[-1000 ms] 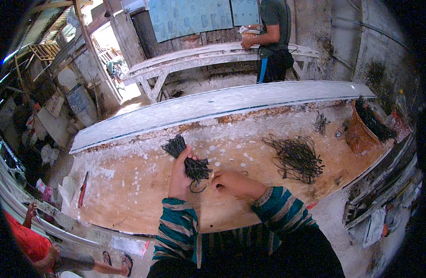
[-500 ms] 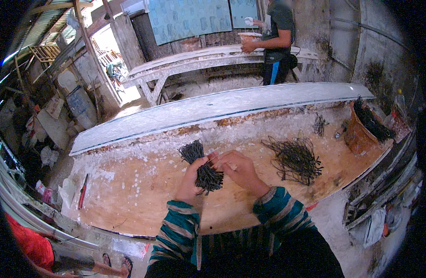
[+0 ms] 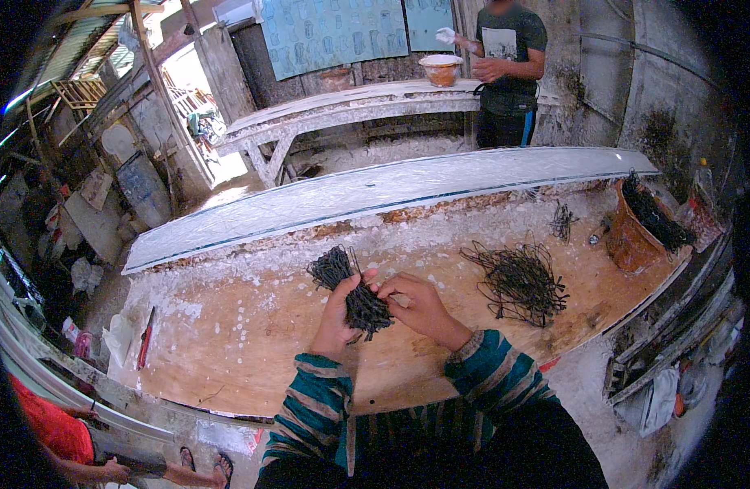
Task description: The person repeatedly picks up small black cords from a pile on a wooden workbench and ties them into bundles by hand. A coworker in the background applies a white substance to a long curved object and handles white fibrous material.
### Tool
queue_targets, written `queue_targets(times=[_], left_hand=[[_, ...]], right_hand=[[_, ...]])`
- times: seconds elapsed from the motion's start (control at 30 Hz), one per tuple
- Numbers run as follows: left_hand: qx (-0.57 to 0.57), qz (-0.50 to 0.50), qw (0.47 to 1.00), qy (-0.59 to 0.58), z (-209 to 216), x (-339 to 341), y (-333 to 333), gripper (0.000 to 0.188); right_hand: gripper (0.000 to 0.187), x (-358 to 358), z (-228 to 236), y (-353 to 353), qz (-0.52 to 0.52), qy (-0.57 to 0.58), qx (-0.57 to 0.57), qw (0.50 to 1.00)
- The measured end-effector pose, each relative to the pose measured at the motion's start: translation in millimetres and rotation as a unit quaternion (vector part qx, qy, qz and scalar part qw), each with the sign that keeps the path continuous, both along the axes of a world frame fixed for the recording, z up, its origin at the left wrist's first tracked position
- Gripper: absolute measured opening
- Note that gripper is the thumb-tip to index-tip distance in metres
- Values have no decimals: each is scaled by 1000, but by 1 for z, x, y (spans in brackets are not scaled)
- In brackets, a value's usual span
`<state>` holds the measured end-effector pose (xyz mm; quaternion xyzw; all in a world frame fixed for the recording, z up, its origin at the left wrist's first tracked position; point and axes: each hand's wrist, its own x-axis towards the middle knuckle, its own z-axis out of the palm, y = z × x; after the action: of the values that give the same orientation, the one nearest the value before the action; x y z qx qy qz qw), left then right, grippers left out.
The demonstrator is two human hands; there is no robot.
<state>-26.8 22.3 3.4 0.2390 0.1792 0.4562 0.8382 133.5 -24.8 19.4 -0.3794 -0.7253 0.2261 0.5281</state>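
Observation:
A thick bundle of thin black looped cords (image 3: 367,311) is gripped around its middle by my left hand (image 3: 337,316), above the wooden tabletop. Loops stick out at its upper left end and the cut-looking ends hang at the lower right. My right hand (image 3: 420,306) is at the bundle's right side, thumb and fingertips pinched together; what they pinch is too small to make out. To the right on the board lies a loose, tangled pile of the same black cords (image 3: 521,281).
A brown bucket (image 3: 631,236) full of black cords stands at the table's right end, near a small cord clump (image 3: 562,220). A red-handled tool (image 3: 147,338) lies at left. Beyond runs a long white panel (image 3: 391,196). One person stands by a bench (image 3: 334,114) holding a pot (image 3: 441,72); another, red-shirted, is lower left.
My right fingertips have closed in at the bundle, which has shifted slightly. The person at the back has let go of the pot on the bench, moved right and turned.

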Motion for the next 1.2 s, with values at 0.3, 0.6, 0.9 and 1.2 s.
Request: queue_targets(times=[0.3,0.6,0.9,1.2], left_hand=[[64,61,996,16,3,5,-5,19],[97,54,994,4,13,1,-8,42],[119,195,968,-100,17,-47,21,18],[100,163,975,-116,22,-46,17,8]], right_hand=[[22,-2,-14,6,57,62,-64,994],[18,-4,-8,4,49,19,-83,995],[20,-6,-21,9,-6,-147,17,989],[25,-38,-53,11,-1,-306,90,948]])
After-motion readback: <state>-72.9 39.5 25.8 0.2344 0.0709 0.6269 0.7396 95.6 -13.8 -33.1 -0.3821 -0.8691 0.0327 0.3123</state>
